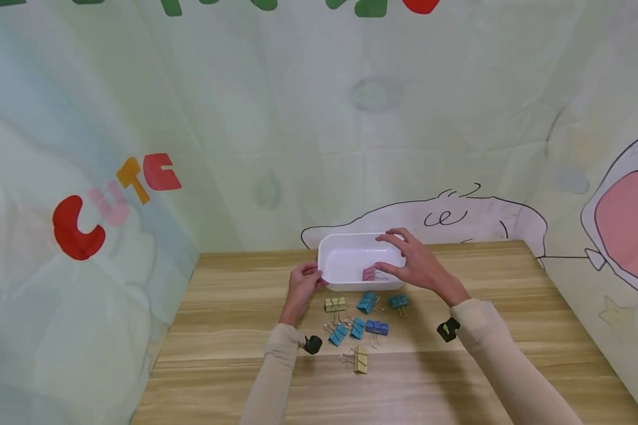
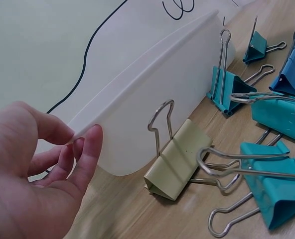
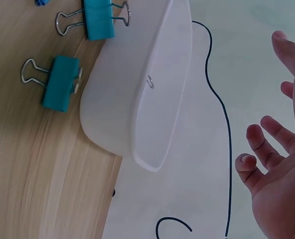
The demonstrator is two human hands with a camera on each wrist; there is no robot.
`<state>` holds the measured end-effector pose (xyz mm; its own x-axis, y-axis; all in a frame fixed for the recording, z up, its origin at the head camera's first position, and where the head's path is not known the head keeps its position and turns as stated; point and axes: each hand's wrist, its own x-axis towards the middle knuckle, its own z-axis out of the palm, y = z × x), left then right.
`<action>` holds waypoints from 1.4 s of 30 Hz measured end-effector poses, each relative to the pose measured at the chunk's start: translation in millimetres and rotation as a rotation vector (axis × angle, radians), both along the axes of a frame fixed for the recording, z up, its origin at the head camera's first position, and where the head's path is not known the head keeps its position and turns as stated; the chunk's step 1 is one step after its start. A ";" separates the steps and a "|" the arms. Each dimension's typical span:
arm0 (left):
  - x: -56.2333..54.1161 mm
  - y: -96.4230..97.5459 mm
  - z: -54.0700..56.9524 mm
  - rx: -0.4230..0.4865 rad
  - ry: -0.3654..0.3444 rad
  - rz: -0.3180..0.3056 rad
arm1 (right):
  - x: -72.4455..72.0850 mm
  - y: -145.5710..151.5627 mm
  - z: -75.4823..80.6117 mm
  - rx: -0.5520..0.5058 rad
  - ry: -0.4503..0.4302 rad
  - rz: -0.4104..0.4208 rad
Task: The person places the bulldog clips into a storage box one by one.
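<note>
A white plastic tub (image 1: 358,287) stands at the table's back edge, with a pink binder clip (image 1: 369,273) lying inside towards its right. My left hand (image 1: 301,289) pinches the tub's left rim between thumb and fingers, clearly seen in the left wrist view. Over the tub's right side hovers my right hand (image 1: 420,265), its fingers spread and nothing held. In front of the tub lie several binder clips: a cream one (image 2: 180,162) nearest the left hand, a teal one (image 1: 367,302), a dark teal one (image 3: 62,83) and a blue one (image 1: 377,327).
The wooden table (image 1: 234,354) runs back to a printed cloth backdrop (image 1: 255,147). Nearer the front lie two more teal clips, a left one (image 1: 338,334) and a right one (image 1: 357,328), and another cream clip (image 1: 360,360). Wire handles stick out from the clips.
</note>
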<state>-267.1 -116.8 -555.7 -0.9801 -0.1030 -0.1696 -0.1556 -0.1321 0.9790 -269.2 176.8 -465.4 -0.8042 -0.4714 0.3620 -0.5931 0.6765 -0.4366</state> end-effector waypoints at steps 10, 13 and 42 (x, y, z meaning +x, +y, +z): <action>-2.6 1.4 -2.6 0.003 -0.003 0.017 | 13.4 11.0 -11.1 -0.038 -0.005 -0.018; -2.7 1.8 -2.5 -0.001 -0.009 0.021 | 18.0 14.0 -16.2 -0.046 -0.007 -0.023; -1.6 2.9 4.2 0.020 0.026 0.007 | 64.7 30.2 -97.6 -0.031 -0.044 -0.071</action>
